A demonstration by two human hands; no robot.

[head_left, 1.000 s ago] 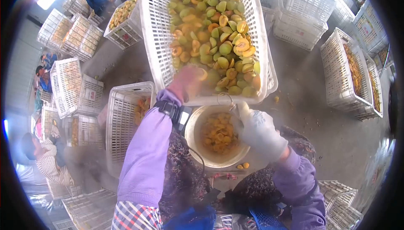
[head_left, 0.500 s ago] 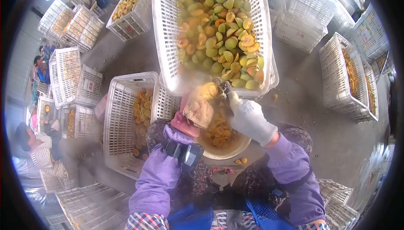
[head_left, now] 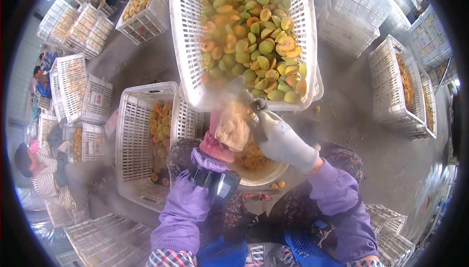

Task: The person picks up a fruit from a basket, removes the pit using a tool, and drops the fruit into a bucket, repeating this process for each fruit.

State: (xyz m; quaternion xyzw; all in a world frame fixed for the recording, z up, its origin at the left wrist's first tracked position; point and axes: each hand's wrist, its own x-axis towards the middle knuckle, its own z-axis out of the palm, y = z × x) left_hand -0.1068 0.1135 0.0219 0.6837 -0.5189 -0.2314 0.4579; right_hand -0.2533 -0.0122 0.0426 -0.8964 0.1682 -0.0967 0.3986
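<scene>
My left hand (head_left: 231, 124), in a worn pink and tan glove, is over the near edge of a white crate (head_left: 181, 47) of halved, apricot-like fruit (head_left: 264, 47). Its fingertips are blurred, and I cannot make out anything in them. My right hand (head_left: 286, 142), in a white glove, is closed around a small dark metal tool (head_left: 258, 105) just right of the left hand. Below both hands stands a round pale basin (head_left: 266, 179) with orange fruit pieces (head_left: 251, 159), partly hidden by my hands.
A white crate (head_left: 146, 91) with orange fruit halves stands at my left. Two loose pieces (head_left: 277, 184) lie by the basin. More crates (head_left: 395, 86) stand to the right, and stacked ones (head_left: 80, 88) to the left. A person in stripes (head_left: 49, 174) sits at the left.
The yellow-orange fruit half seen at my left fingers is no longer visible there. Those fingers have moved up toward the crate. My right hand, with the tool, has shifted slightly left and down.
</scene>
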